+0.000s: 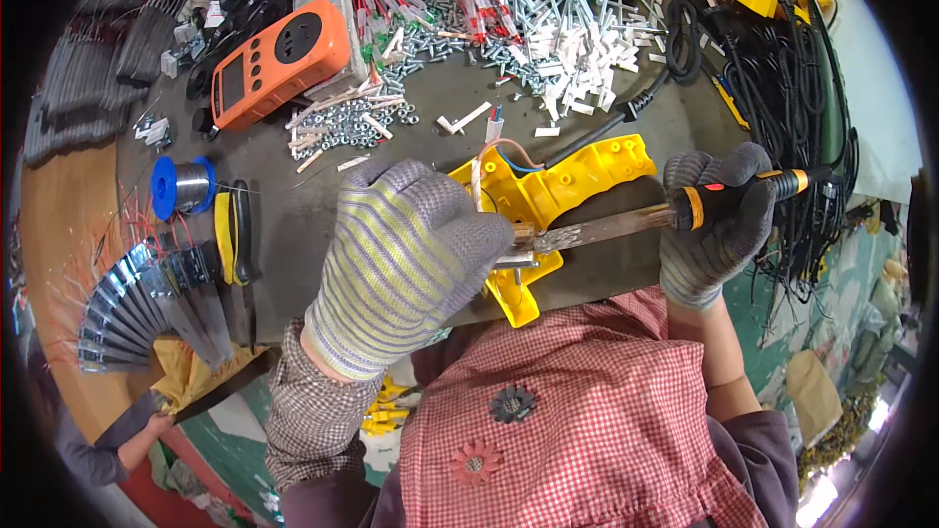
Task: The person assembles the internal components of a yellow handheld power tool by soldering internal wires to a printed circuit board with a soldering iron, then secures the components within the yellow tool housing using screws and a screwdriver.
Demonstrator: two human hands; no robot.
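In my right hand (719, 220) is a soldering iron (616, 227), gripped by its black and orange handle. Its worn metal shaft points left, the tip end lying by my left thumb over a yellow plastic housing half (602, 176). My left hand (406, 254) is closed at the left part of that housing, and its curled fingers hide what they pinch. Small brown and metal parts show between thumb and shaft. A black power cord (587, 145) enters the housing at the top, with blue and brownish wires (518, 158) looping beside it. Both hands wear striped knit gloves.
An orange meter (282, 64) stands at the back left, near a blue solder spool (183, 187) and yellow-black pliers (233, 235). Fanned metal strips (156, 298) lie at left. Screws, nuts, red wires and white pieces (592, 54) pile up behind. Black cables (797, 108) hang at right.
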